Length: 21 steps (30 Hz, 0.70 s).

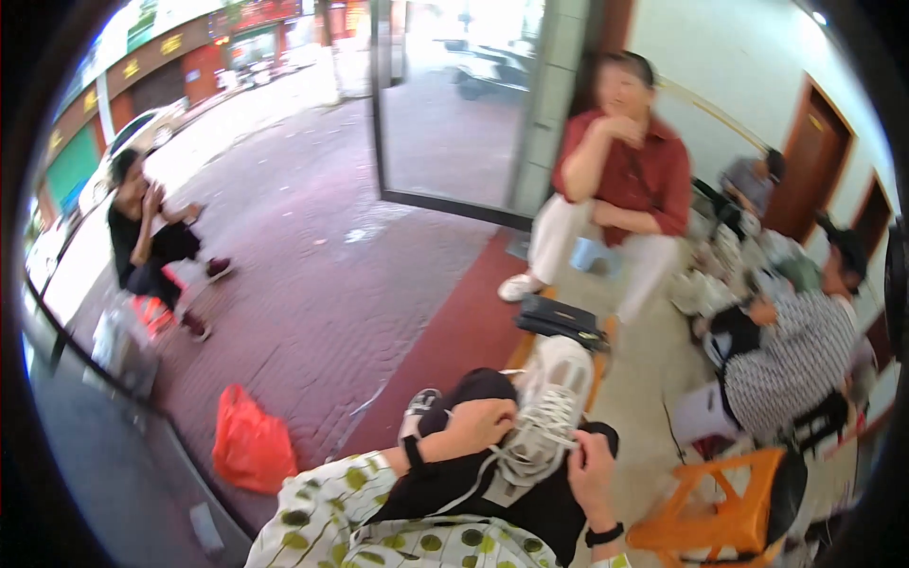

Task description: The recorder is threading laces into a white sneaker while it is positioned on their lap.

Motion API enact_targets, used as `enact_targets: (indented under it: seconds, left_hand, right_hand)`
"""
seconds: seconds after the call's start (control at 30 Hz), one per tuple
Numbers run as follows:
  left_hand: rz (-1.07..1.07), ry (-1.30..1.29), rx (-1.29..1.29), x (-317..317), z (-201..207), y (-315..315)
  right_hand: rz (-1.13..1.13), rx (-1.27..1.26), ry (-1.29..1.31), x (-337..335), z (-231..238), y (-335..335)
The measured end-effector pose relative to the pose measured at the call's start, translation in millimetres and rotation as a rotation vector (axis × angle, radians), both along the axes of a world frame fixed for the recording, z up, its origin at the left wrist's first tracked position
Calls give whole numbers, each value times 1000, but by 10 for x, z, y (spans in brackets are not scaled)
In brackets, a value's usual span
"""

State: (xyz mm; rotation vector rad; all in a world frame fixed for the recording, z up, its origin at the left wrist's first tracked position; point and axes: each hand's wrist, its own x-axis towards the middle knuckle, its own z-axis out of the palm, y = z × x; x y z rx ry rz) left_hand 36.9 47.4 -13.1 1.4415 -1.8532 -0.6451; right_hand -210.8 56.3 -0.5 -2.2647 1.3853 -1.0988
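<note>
A white-beige sneaker [552, 374] lies across my black-trousered lap, its toe pointing away from me. White shoelaces [549, 414] criss-cross its front, and one loose lace end hangs down on the left. My left hand [480, 425] is at the shoe's left edge with curled, closed fingers; what they hold is hidden. On the right side, my right hand [593, 471] pinches a shoelace that runs out from the eyelets. Dark bands circle both my wrists.
Ahead stands an orange bench with a black handbag [562, 320], before a seated person in red [644, 175]. An orange stool [715, 502] is close on my right. Other people sit right and left. A red plastic bag [251, 440] lies left; a glass door [459, 104] stands beyond.
</note>
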Motion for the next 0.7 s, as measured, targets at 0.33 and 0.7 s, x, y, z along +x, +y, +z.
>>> enact_targets:
  seconds: [0.33, 0.7]
  left_hand:
    - [-40, -16, 5, -183, -42, 19]
    - [103, 66, 37, -205, -100, -7]
  right_hand:
    - [-123, 545, -162, -263, -345, -54]
    - [-149, 438, -43, 16, -67, 12]
